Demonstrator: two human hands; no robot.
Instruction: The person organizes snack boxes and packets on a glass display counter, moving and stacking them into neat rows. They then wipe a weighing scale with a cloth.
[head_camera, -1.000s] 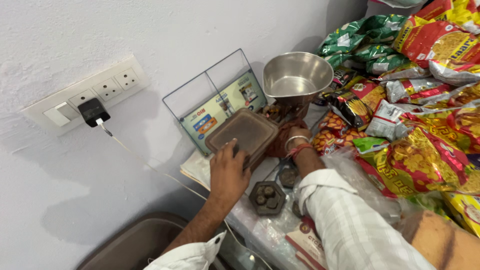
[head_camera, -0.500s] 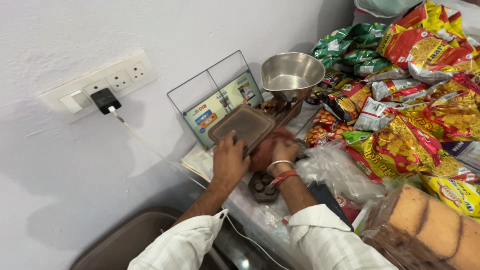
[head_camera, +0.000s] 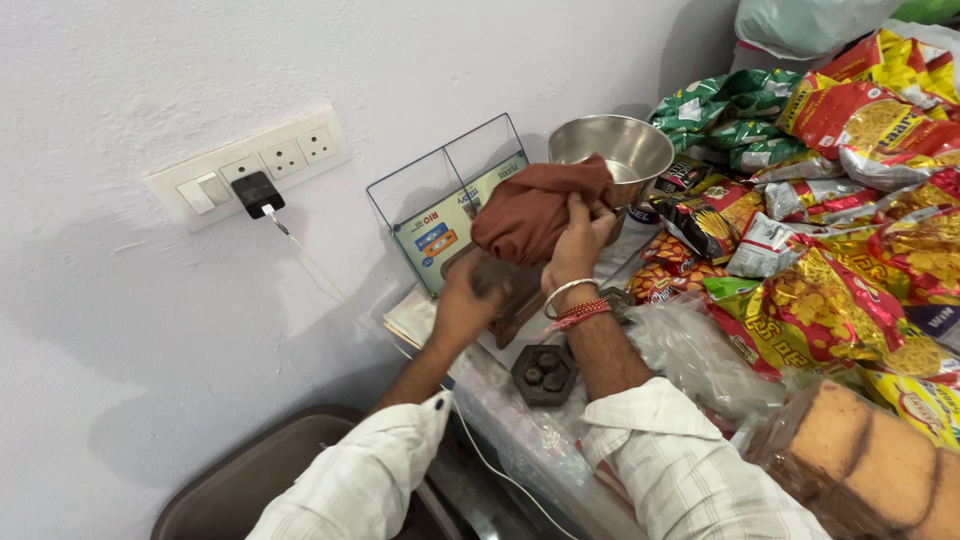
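Both hands work close together over the far part of the bench (head_camera: 560, 440). The right hand (head_camera: 575, 240) is closed around a bunched brown cloth (head_camera: 530, 210) and holds it up, just in front of the steel bowl (head_camera: 615, 150). The left hand (head_camera: 465, 300) is lower and to the left, with the fingers curled on a dark brown box (head_camera: 515, 300) that stands under the cloth; how firmly it grips cannot be told. On the right wrist there are a metal bangle and red threads (head_camera: 575, 308). Near the right forearm, a small dark hexagonal holder with round weights (head_camera: 543, 372) lies on the bench. Behind the hands a wire rack with a printed card (head_camera: 440, 225) leans at the white wall. To the right, many colourful snack packets (head_camera: 840, 240) are piled. At the left on the wall, a black charger (head_camera: 257, 190) sits in the switchboard (head_camera: 250, 165).
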